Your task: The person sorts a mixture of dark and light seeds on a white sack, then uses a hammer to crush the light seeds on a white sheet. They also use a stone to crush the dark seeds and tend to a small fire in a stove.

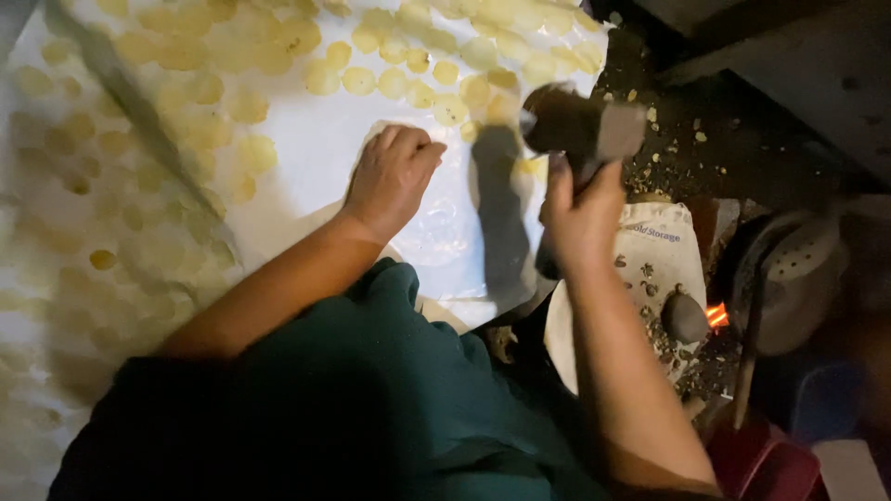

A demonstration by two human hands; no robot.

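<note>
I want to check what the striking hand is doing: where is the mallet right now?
In the head view the mallet is raised in the right hand, right of centre, above the edge of the white sheet, with the left hand flat on the sheet beside it.

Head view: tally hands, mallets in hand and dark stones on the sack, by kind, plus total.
Hands: 2, left hand pressed on the white sheet, right hand gripping
Mallets: 1, blurred wooden mallet raised in the right hand
Dark stones: 1, stone on the printed sack
Total: 4
</note>
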